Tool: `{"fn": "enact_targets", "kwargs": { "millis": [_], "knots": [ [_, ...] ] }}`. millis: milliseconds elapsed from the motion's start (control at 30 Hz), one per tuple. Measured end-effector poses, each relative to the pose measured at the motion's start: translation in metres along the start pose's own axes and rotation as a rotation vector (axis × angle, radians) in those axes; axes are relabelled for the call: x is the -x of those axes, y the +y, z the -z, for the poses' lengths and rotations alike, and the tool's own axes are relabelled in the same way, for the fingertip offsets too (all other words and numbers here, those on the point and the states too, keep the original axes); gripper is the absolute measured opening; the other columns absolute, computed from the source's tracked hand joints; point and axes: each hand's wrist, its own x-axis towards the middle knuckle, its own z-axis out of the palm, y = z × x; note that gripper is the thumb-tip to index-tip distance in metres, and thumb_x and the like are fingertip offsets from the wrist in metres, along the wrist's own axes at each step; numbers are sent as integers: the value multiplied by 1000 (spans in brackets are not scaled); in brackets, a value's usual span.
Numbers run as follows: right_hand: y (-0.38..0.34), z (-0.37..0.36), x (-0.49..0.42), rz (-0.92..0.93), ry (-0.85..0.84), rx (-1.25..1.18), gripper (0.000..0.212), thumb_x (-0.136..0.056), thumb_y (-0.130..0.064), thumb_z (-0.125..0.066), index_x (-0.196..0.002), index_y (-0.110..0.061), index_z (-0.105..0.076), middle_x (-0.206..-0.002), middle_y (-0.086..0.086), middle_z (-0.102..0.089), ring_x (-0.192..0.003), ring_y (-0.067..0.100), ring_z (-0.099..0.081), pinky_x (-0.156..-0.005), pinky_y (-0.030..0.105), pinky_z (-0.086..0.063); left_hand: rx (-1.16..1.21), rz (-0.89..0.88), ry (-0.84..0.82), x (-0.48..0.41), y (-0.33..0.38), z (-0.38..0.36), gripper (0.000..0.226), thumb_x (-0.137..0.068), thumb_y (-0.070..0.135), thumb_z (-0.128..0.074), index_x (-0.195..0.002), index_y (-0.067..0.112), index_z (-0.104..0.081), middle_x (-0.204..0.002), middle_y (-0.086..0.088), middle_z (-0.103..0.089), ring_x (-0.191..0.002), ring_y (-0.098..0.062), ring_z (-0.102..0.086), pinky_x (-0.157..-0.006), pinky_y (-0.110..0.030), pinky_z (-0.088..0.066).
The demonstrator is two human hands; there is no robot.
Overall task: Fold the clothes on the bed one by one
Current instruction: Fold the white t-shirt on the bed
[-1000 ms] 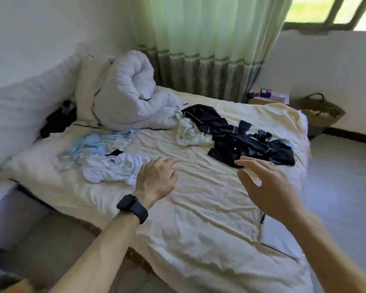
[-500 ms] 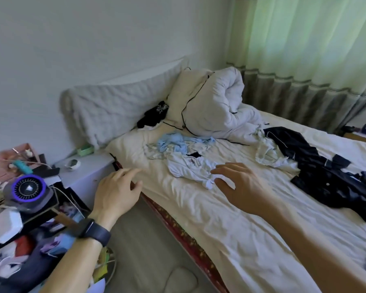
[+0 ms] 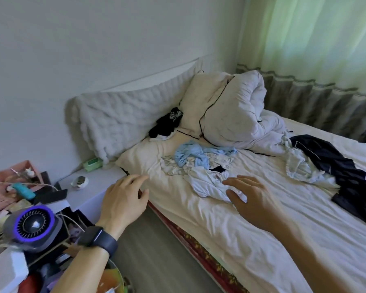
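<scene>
Both hands reach over the bed point(image 3: 220, 240), neither grasping anything. The left hand point(image 3: 125, 199), a dark watch point(image 3: 97, 240) on its wrist, hangs released with its fingers loosely extended at the mattress edge, at 7 o'clock from the heap of pale blue and white clothes point(image 3: 199, 159). The right hand point(image 3: 254, 199), fingers spread and relaxed, hovers at the near hem of a white garment point(image 3: 205, 185) at the heap's 5 o'clock; whether it touches the cloth cannot be told. A navy garment point(image 3: 334, 163) sprawls at the heap's 3 o'clock, and a rolled white duvet point(image 3: 237, 111) sits at its 1 o'clock.
</scene>
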Motion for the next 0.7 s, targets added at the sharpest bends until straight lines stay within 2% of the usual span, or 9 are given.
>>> {"fn": "enact_targets", "kwargs": {
  "millis": [133, 233, 300, 367, 467, 567, 700],
  "knots": [
    [16, -45, -38, -64, -36, -6, 26, -101, -35, -60, -124, -32, -70, -126, -15, -68, -130, 15, -53, -101, 27, -39, -19, -71, -96, -57, -17, -32, 46, -100, 43, -47, -145, 35, -48, -146, 13, -50, -132, -16, -47, -104, -34, -41],
    [38, -89, -70, -134, -23, -18, 23, -100, -34, -61, -119, -29, -73, -121, -13, -71, -122, 18, -60, -98, 33, -49, -47, -123, -164, -110, -33, -65, 46, -99, 44, -46, -144, 36, -49, -145, 14, -51, -132, -15, -47, -104, -33, -41],
    [57, -122, -95, -198, -67, -35, 31, -100, -42, -50, -119, -31, -72, -121, -14, -71, -121, 17, -61, -97, 37, -51, -57, -143, -209, -150, -43, -92, 45, -100, 44, -45, -144, 37, -49, -144, 14, -51, -132, -15, -47, -104, -33, -41],
    [78, -155, -121, -245, -126, -21, 36, -100, -45, -44, -121, -33, -70, -122, -16, -69, -121, 16, -61, -98, 36, -50, -44, -147, -265, -192, -51, -122, 44, -100, 43, -46, -144, 37, -49, -145, 14, -51, -132, -15, -47, -105, -33, -40],
    [106, -195, -162, -403, -244, -23, 31, -104, -38, -50, -129, -35, -67, -129, -19, -65, -127, 12, -55, -100, 30, -46, -46, -175, -425, -251, -58, -171, 44, -101, 43, -42, -145, 39, -46, -147, 17, -47, -135, -12, -43, -107, -32, -37],
    [131, -231, -200, -542, -299, -65, 30, -104, -36, -51, -131, -35, -65, -130, -18, -65, -128, 14, -55, -101, 30, -45, -58, -225, -574, -306, -61, -219, 45, -102, 41, -39, -147, 40, -42, -149, 18, -42, -139, -10, -38, -110, -31, -32],
    [162, -275, -248, -737, -423, -107, 35, -105, -38, -47, -138, -34, -58, -128, -13, -65, -125, 14, -55, -90, 29, -47, -51, -235, -695, -369, -65, -281, 46, -100, 38, -41, -146, 38, -44, -148, 15, -43, -139, -12, -38, -112, -31, -32]
  ]
}}
